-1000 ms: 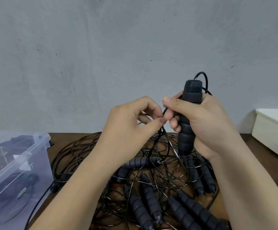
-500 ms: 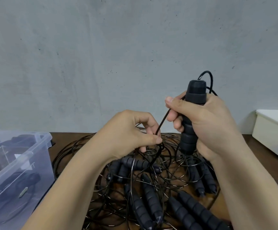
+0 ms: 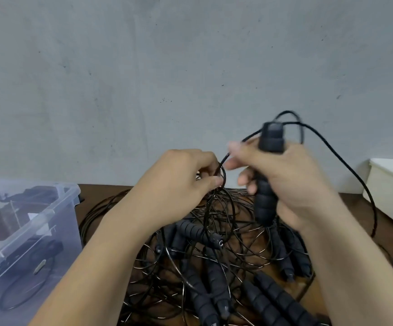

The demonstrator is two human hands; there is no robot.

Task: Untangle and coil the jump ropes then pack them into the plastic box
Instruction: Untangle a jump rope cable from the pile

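Holding handle (image 3: 264, 204) R grip (image 3: 291, 184), cord (image 3: 224, 160) L grip (image 3: 179, 182)

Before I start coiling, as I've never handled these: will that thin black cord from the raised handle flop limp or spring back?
Likely springy: the cord holds smooth arcs in air above the handle rather than drooping. Probably slippery; strands in the pile look glossy. Seemingly light: the left hand holds a loop by a mere pinch.

A bare grey concrete wall (image 3: 143, 78) — faintly speckled — rises behind a dark brown wooden table (image 3: 355, 203) in even, soft light.
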